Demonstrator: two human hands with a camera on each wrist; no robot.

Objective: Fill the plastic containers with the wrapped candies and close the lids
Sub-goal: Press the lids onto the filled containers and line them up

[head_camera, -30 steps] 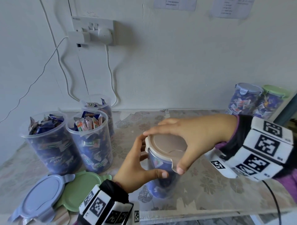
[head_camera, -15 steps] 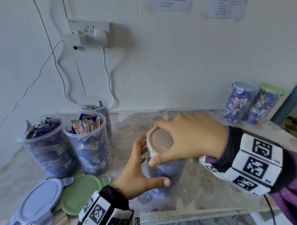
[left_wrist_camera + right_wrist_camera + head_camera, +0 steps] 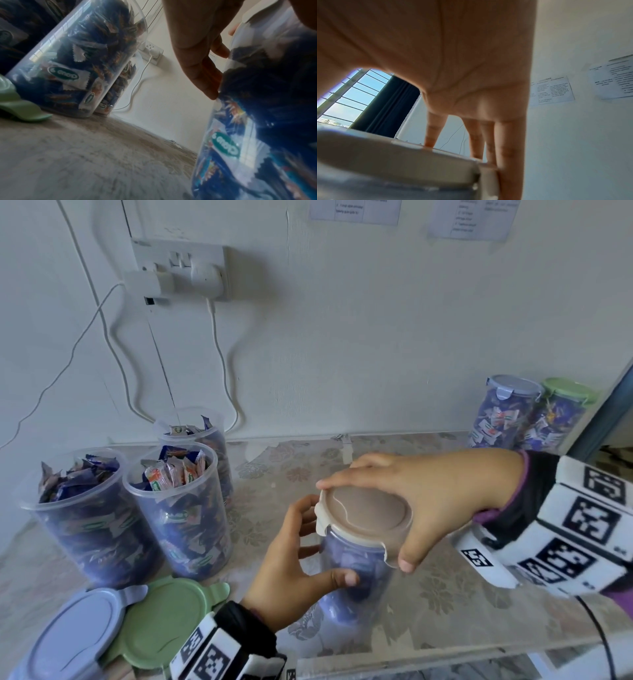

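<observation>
The tabletop (image 3: 445, 604) carries three open containers of wrapped candies (image 3: 173, 470) at the left, by the wall, and two lidded ones (image 3: 507, 416) at the far right. Near centre stands the candy-filled container (image 3: 356, 577) wearing a beige lid (image 3: 366, 513). The right hand (image 3: 435, 501) spans that lid, thumb and fingers curled over opposite rims. The left hand (image 3: 291, 573) wraps the container's side. A loose grey-blue lid (image 3: 68, 635) overlaps a green lid (image 3: 164, 621) at the near left.
</observation>
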